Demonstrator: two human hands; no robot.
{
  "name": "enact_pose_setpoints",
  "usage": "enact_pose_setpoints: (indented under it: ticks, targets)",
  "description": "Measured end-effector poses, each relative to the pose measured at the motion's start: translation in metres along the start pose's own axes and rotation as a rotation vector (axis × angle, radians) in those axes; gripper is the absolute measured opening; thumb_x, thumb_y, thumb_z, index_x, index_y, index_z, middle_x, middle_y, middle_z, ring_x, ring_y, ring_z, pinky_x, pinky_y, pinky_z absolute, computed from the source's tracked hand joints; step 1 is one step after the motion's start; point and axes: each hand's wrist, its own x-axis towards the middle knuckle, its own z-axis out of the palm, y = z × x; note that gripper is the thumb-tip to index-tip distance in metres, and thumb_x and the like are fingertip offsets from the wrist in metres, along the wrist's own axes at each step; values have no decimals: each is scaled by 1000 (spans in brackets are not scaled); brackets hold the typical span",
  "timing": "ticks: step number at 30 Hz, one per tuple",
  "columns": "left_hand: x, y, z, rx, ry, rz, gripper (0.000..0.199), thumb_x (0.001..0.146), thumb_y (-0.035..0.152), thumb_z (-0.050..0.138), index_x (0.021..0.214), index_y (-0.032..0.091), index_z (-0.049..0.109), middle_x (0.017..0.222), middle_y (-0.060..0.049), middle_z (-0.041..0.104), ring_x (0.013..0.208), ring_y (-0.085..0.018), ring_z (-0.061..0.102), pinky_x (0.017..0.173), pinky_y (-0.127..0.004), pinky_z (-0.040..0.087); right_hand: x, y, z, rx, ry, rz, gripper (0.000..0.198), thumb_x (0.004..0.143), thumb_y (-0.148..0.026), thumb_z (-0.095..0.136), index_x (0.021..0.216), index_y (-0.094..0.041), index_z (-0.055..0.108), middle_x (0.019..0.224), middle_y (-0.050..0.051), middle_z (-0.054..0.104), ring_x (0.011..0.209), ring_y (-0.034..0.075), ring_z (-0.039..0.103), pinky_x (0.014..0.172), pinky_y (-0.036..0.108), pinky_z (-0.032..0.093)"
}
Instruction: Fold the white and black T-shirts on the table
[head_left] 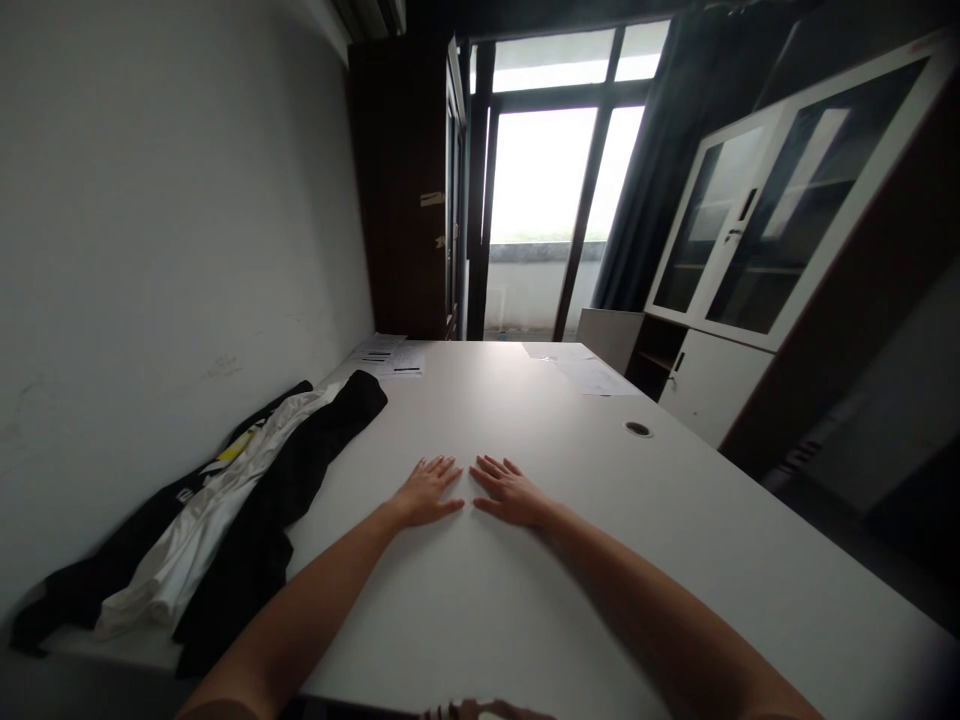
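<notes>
My left hand (428, 491) lies flat on the white table (480, 600), palm down with its fingers spread. Just to its right, my right hand (510, 491) rests the same way, fingers apart. A small gap separates the two hands, and neither holds anything. Along the left side of the table lies a row of clothes: a black garment (300, 460) nearest my left arm, a white garment (202, 520) beside it, and another black garment (97, 580) with a yellow patch against the wall.
Printed papers (394, 358) lie at the far left corner, more sheets (589, 375) at the far right. A round cable hole (638, 429) sits near the right edge. Beyond stand a dark cabinet (401, 200), a glass door (544, 190) and a white glass-fronted cabinet (709, 300).
</notes>
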Motion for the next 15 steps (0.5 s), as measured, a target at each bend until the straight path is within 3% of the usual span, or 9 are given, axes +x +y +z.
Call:
enact_pose_setpoints:
  ticks: [15]
  targets:
    - [1, -3, 5, -33, 42, 8, 75, 97, 71, 44, 161, 33, 34, 171, -6, 23, 158, -31, 16, 126, -56, 10, 2, 5, 5, -11, 29, -12, 84, 95, -77, 42, 163, -29, 32, 169, 8, 19, 158, 29, 15, 128, 52, 8]
